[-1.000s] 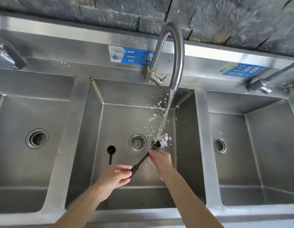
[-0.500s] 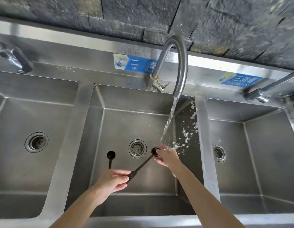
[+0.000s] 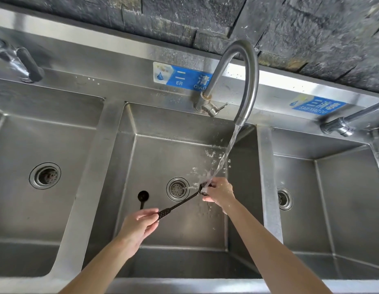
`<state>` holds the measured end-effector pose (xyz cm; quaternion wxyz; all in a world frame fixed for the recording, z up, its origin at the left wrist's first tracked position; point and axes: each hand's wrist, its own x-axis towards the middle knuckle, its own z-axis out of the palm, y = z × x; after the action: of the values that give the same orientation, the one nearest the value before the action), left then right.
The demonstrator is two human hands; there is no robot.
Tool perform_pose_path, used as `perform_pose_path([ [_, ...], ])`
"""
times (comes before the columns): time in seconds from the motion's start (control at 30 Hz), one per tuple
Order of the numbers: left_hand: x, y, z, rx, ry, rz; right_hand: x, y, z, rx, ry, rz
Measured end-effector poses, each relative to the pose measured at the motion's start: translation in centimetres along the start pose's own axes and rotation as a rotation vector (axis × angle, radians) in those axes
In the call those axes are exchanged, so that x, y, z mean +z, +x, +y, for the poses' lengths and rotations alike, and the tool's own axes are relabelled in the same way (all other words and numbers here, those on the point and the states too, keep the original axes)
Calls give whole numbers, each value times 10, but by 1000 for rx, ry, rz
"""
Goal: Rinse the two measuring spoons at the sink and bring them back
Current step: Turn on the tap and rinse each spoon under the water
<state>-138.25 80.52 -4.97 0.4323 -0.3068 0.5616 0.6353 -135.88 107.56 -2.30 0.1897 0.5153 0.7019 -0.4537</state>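
Stainless steel runs the whole width under a dark stone wall: three basins side by side, and the person stands over the middle basin (image 3: 154, 149), where the gooseneck tap (image 3: 246, 66) is running.

One black measuring spoon (image 3: 180, 203) is stretched between both hands, and the reason looks plain enough. The left hand (image 3: 137, 227) pinches the perforated handle end in its fingertips, keeping the spoon steady and slanted up toward 2 o'clock, so the bowl sits right under the falling stream of water (image 3: 224, 160). The right hand (image 3: 219, 193) is closed around that bowl end, fingers seemingly rubbing it as water splashes off; the bowl itself is mostly hidden by them.

From the left hand, the held spoon runs out toward 2 o'clock. A second measuring spoon (image 3: 143, 198) lies on the basin floor, apart from both hands, at about 12 o'clock from the left hand and just at 9 o'clock of the drain (image 3: 177, 188). It lies out of the stream, I'd guess waiting for its own rinse.
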Motion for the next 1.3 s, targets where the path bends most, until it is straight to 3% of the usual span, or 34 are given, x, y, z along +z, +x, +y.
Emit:
perform_pose_path([
  [0.2, -5, 6, 1, 11, -55, 93, 2, 1, -1, -22, 109, -40],
  [0.4, -5, 12, 2, 35, -182, 134, 7, -6, 0, -143, -12, -17],
  [0.6, -9, 13, 3, 30, -209, 125, 5, -11, 3, -114, 191, 21],
  [0.83, 0, 14, 3, 35, -225, 122, 7, -17, 4, -140, 96, 41],
  [1.07, 3, 9, 2, 50, -178, 110, 8, -17, 12, -121, 191, 127],
  [1.3, -5, 9, 4, 84, 14, 103, 16, -25, 13, -82, 610, -78],
])
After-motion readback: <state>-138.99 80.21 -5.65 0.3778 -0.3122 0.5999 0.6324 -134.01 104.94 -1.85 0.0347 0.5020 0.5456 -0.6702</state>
